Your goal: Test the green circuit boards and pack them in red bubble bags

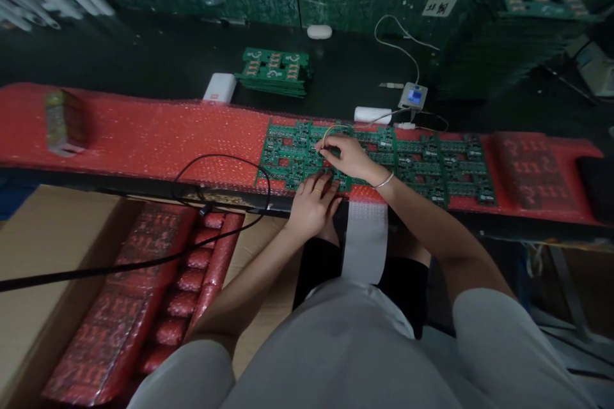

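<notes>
Right grip (349, 157) pinching rubber band (332, 130), left grip (314, 202) flat on boards (286, 160)

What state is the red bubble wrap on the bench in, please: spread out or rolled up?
Spread out: the red bubble wrap lies flat along the bench, with green circuit boards resting on it.

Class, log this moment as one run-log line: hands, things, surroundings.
left hand: flat on boards, near edge | right hand: fingers at yellowish band on boards | boards on red wrap | box lower left: wrapped bundles
</notes>
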